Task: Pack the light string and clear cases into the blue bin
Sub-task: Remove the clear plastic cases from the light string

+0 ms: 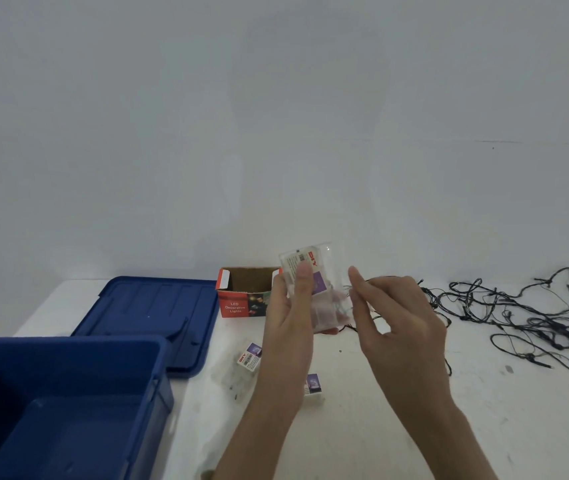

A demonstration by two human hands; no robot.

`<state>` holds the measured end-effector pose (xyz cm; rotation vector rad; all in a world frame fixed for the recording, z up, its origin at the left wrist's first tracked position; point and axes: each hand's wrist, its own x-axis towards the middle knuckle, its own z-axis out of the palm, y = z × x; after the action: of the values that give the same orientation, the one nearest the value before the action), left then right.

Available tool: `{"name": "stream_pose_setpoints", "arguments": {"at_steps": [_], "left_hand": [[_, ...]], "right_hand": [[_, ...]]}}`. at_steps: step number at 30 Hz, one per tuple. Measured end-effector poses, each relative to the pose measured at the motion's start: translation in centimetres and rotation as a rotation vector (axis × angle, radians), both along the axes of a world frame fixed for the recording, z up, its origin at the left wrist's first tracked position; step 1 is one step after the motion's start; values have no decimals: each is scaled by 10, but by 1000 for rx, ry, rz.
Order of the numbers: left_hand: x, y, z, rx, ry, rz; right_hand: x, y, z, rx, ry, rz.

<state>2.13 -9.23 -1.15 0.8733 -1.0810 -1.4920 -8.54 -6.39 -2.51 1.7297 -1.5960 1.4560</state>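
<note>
Currently left hand [290, 317] grip holds a clear case [310, 282] aloft, right of blue bin [68, 341]; right hand [400, 317] grip loose, empty; light string [518, 313] farther right. Advise: keep case level, lower it into bin.

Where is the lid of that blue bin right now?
Head view, left side: the blue lid lies flat on the table just behind the open blue bin, with the cardboard lights box to its right.
</note>
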Motion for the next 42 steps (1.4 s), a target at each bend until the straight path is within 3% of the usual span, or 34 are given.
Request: {"name": "stream_pose_setpoints", "arguments": {"at_steps": [8,13,21,24,30,33,36,39,42], "left_hand": [[2,-2,-2,-3,18,10],[4,-5,-1,-6,-4,3],[3,-2,0,-25,-36,-17],[4,-4,-3,26,-70,-50],[6,-1,-2,141,37,-218],[9,-6,-10,35,-82,-184],[22,-12,-15,-313,-332,-68],[34,-21,-14,-593,-662,-206],[39,-31,-17,-624,-881,-195]], "right_hand": [[-11,1,2,89,116,190],[-13,6,6,248,46,325],[-2,16,13,303,-148,507],[2,17,11,338,-206,493],[5,12,5,423,-166,341],[-3,9,2,425,-189,346],[-13,8,1,503,-206,381],[-20,5,-2,552,-189,425],[-23,2,-3,581,-161,449]]}}
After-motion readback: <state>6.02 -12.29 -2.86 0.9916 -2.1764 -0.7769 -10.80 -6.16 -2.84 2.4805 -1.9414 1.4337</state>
